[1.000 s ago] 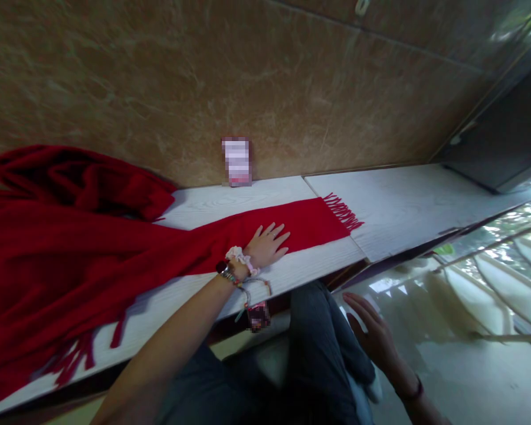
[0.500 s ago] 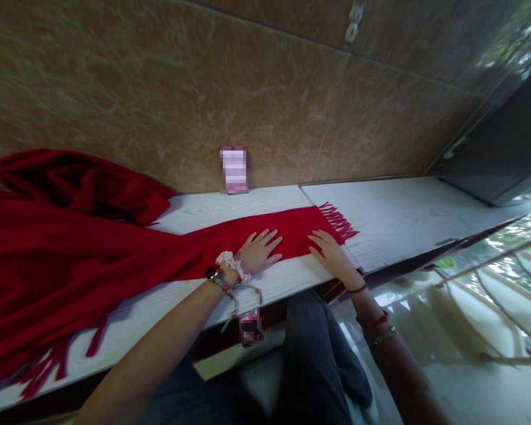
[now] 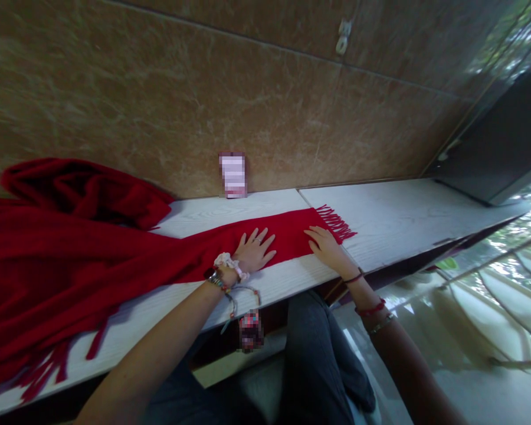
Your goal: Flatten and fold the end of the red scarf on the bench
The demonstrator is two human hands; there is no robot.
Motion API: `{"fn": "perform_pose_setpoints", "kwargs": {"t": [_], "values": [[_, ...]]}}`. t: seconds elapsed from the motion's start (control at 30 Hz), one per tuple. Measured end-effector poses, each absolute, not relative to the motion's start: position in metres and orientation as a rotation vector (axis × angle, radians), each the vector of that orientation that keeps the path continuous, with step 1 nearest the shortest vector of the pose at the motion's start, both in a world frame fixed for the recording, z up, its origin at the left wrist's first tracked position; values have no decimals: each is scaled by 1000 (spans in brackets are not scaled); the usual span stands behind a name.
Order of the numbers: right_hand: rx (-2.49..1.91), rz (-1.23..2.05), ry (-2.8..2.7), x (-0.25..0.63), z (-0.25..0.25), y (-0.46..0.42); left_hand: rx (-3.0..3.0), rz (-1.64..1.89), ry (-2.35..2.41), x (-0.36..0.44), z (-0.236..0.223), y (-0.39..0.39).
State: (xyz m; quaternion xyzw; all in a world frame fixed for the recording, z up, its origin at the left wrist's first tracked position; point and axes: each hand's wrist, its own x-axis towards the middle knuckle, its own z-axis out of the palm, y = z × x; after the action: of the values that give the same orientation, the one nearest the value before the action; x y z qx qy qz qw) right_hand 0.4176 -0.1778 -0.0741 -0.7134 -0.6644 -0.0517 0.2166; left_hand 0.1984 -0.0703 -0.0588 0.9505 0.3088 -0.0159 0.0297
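A red scarf (image 3: 287,227) with a fringed right end lies along a white wood-grain surface (image 3: 380,206). Its right part is flat; toward the left it widens into loose folds, with a bunched heap against the wall. My left hand (image 3: 253,251) rests palm down on the flat part, fingers spread. Nearer the fringe, my right hand (image 3: 327,245) lies over the scarf's front edge, its fingers stretched out on the cloth. Neither hand grips anything. Bracelets and a watch circle my left wrist.
A blurred-out pink and white card or phone (image 3: 233,175) leans on the brown marbled wall (image 3: 168,100). A dark box-shaped object (image 3: 500,141) stands at the far right end. My legs (image 3: 318,354) are below the front edge, and a railing is at the right.
My left hand has shifted slightly left on the scarf, its fingers spread wider. My right hand has barely moved. The camera view has tilted a little.
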Motion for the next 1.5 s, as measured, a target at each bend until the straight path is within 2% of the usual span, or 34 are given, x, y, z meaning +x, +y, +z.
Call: {"fn": "perform_pose_setpoints", "kwargs": {"t": [0.2, 0.4, 0.63, 0.93, 1.13, 1.5], "values": [[-1988, -81, -1969, 415, -74, -159, 2889, -24, 1053, 197, -59, -67], [-1924, -162, -1795, 425, -87, -162, 2891, -12, 1053, 197, -63, -66], [-1884, -220, -1862, 422, -72, -135, 2902, 144, 1200, 196, -55, -64], [-1927, -97, -1943, 406, -77, -113, 2869, 43, 1231, 192, -57, -62], [-1897, -118, -1909, 414, -79, -110, 2750, -34, 1449, 189, -57, -57], [-1878, -124, -1811, 423, -84, -108, 2675, -70, 1425, 191, -57, -55]]}}
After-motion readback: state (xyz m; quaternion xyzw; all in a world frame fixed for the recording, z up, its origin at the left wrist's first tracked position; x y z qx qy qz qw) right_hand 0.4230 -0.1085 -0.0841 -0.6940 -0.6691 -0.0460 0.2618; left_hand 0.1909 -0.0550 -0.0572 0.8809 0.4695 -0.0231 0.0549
